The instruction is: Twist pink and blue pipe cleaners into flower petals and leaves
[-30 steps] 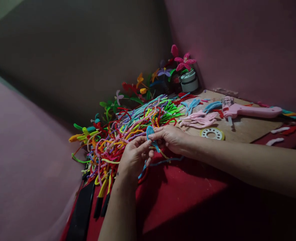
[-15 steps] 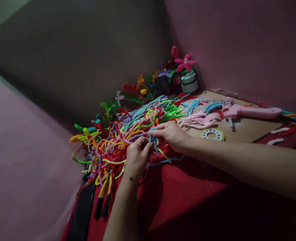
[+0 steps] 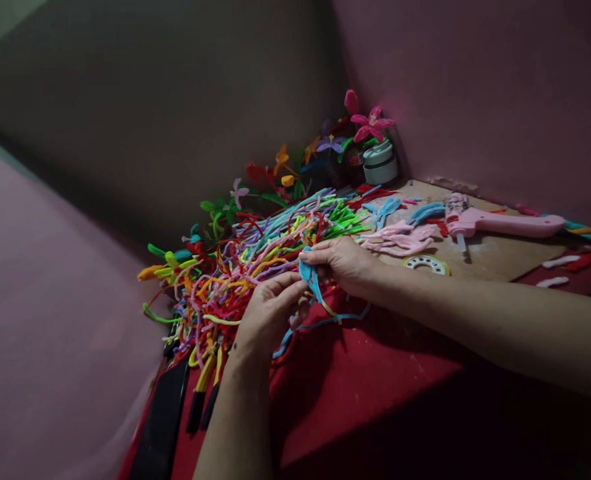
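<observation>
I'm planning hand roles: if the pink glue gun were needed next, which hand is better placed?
Probably the right hand: it is nearer the pink glue gun than the left hand, though both hold the blue fuzzy piece.

Two hands on show, a left hand (image 3: 273, 307) and a right hand (image 3: 343, 262), and just one blue fuzzy piece (image 3: 306, 269)! Count along now: one pink glue gun (image 3: 515, 223), one brown board (image 3: 500, 259), one yellow-rimmed spool (image 3: 425, 259), one lidded jar (image 3: 379, 173), one black slab (image 3: 159, 420), two yellow-and-black handles (image 3: 204, 385), two white strips (image 3: 560, 261), one big pink flower (image 3: 372, 124), one pink bud (image 3: 351, 102). And the fuzzy stems (image 3: 260, 260)? Dozens, too tangled for an exact tally!
</observation>
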`<action>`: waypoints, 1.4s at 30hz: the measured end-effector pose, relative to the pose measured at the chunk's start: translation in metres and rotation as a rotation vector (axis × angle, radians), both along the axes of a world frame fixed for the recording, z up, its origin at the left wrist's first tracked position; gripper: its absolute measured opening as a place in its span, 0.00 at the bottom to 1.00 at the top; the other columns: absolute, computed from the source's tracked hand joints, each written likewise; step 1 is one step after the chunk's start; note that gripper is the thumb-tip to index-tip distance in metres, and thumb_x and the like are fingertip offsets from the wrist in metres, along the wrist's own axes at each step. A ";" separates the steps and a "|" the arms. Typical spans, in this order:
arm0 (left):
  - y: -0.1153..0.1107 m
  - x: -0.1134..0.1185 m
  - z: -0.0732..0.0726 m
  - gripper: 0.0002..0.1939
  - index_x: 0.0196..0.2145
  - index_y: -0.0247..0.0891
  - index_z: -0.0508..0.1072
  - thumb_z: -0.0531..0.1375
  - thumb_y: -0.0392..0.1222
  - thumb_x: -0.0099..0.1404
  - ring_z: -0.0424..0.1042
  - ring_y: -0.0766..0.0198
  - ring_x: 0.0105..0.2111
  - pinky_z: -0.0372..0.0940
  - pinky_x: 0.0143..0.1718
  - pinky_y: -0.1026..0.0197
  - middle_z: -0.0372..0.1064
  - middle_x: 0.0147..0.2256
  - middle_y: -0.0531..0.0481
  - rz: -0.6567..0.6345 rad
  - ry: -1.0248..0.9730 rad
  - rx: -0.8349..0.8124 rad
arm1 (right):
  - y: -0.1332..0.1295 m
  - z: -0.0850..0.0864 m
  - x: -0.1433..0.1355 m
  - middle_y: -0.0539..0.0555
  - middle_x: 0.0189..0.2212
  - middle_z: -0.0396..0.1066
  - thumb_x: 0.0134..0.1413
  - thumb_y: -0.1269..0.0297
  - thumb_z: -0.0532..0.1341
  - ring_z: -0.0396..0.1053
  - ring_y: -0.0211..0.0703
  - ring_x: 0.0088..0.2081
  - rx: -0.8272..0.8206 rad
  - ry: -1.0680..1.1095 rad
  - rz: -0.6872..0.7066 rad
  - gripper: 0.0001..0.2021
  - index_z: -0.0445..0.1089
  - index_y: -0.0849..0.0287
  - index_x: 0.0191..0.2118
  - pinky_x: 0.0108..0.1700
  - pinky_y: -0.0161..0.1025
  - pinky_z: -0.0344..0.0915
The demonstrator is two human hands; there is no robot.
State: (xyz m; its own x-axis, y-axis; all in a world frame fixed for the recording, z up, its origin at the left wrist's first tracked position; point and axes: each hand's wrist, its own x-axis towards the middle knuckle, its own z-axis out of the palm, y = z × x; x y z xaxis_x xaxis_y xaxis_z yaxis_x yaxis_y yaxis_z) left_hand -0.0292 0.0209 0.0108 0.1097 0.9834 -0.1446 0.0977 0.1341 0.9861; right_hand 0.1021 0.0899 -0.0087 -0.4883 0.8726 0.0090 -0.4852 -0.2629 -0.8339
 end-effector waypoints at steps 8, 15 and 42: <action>-0.001 0.011 0.000 0.07 0.27 0.37 0.62 0.59 0.40 0.55 0.51 0.77 0.11 0.47 0.11 0.73 0.60 0.17 0.59 0.096 0.131 0.058 | 0.004 0.000 0.001 0.46 0.10 0.61 0.36 0.67 0.67 0.53 0.28 0.13 0.002 -0.017 -0.081 0.10 0.65 0.65 0.18 0.13 0.29 0.48; -0.002 0.007 0.005 0.10 0.35 0.37 0.66 0.60 0.42 0.54 0.54 0.76 0.10 0.49 0.10 0.73 0.60 0.16 0.59 0.055 0.132 0.008 | 0.002 0.000 0.001 0.46 0.11 0.62 0.37 0.66 0.66 0.54 0.28 0.13 0.016 -0.029 -0.063 0.10 0.65 0.64 0.18 0.13 0.28 0.50; 0.001 0.002 0.002 0.10 0.28 0.34 0.69 0.63 0.43 0.51 0.58 0.72 0.11 0.53 0.13 0.69 0.62 0.13 0.56 0.331 0.137 0.192 | -0.013 0.004 0.002 0.49 0.20 0.67 0.43 0.71 0.59 0.65 0.33 0.20 0.278 -0.088 -0.092 0.02 0.65 0.63 0.27 0.23 0.33 0.66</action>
State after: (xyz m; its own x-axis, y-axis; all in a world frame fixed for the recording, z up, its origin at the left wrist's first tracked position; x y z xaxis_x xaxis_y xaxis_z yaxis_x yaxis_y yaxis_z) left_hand -0.0271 0.0220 0.0127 -0.2247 0.9729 0.0540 0.2125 -0.0052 0.9772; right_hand 0.1040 0.0770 -0.0042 -0.4164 0.8835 0.2146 -0.4192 0.0229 -0.9076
